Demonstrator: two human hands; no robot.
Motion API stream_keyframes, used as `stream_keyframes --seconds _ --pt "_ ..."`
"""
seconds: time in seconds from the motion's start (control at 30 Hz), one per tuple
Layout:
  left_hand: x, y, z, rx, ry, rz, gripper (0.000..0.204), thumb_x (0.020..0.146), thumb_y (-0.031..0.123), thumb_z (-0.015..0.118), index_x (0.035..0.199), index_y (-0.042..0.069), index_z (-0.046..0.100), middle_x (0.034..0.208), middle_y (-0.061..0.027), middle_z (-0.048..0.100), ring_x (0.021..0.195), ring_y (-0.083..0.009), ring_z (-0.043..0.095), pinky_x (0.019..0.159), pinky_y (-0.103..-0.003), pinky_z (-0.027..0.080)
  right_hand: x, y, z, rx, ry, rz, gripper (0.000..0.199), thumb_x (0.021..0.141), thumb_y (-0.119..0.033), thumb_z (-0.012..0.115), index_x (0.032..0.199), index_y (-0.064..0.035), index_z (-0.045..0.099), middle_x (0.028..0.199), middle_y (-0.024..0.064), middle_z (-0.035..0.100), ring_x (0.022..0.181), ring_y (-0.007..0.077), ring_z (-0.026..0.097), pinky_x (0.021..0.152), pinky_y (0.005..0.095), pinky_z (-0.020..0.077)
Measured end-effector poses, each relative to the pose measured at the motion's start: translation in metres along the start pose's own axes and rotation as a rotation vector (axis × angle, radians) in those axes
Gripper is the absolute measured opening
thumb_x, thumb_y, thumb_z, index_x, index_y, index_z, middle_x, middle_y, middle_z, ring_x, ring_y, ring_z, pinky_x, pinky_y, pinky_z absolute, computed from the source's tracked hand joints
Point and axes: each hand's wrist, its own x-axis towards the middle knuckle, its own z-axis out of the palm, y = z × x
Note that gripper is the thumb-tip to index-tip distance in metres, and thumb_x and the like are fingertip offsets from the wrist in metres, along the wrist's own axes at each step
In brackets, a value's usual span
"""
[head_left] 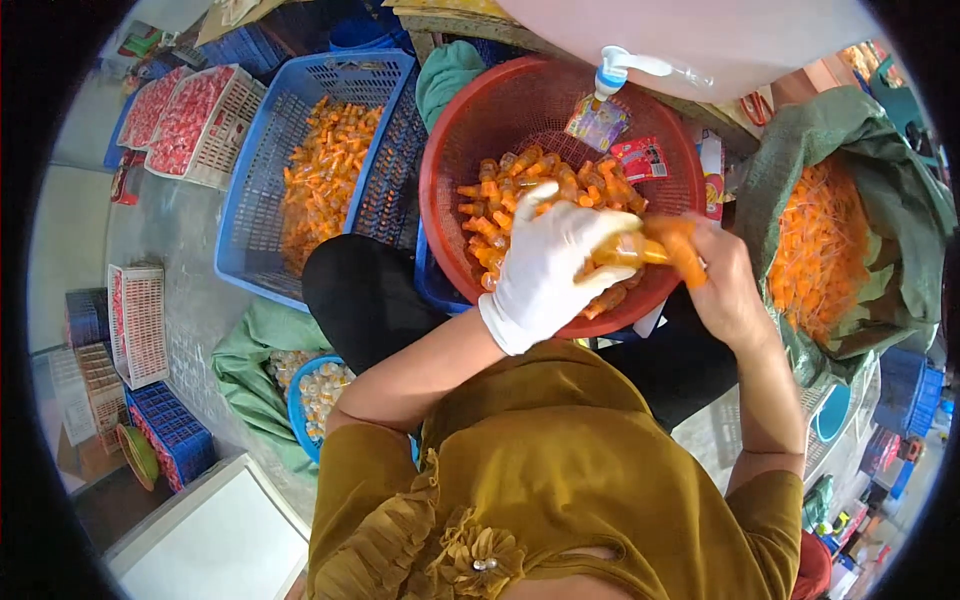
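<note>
My left hand (550, 260), in a white glove, grips a small clear bottle (620, 250) with amber contents, tilted sideways over a red round basket (437, 180). At the bottle's right end, the fingers of my bare right hand (725, 285) close around an orange cap (682, 252), partly smeared by motion. Beneath both hands, the basket holds a heap of small orange-capped bottles (490, 225). Two printed packets, one purple (598, 122) and one red (640, 158), rest at its far side. My left hand hides part of the heap.
To the right, a green sack (905, 260) stands open with thin orange pieces (815, 250) inside. A blue basket (232, 215) of orange-capped bottles is at left. A pale container with a blue-and-white tap (612, 75) overhangs the red basket. Near my left elbow sits a blue basin (296, 410).
</note>
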Motion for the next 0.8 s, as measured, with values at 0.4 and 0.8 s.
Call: stream_keyframes --seconds 0.4,0.8 --pt "-0.016 -0.001 0.014 -0.081 -0.175 0.055 0.044 0.070 0.025 0.071 0.112 0.020 0.062 0.083 0.0022 0.061 0.084 -0.0101 0.058 0.096 -0.046 0.037 -0.047 0.031 0.030 1.236 -0.277 0.391 0.041 0.093 -0.032 0.052 0.112 0.0040 0.055 0.087 0.0089 0.061 0.079 0.0215 0.059 0.072 0.0352 0.0441" --pt "-0.083 -0.080 0.016 -0.262 0.433 -0.613 0.051 0.078 0.016 0.071 0.122 0.000 0.050 0.110 -0.0176 0.057 0.102 -0.0335 0.053 0.094 -0.040 0.041 -0.054 0.073 0.078 0.669 0.037 0.591 0.034 0.097 -0.027 0.048 0.118 -0.0012 0.051 0.103 0.0076 0.060 0.084 0.0140 0.057 0.076 0.0281 0.0446"
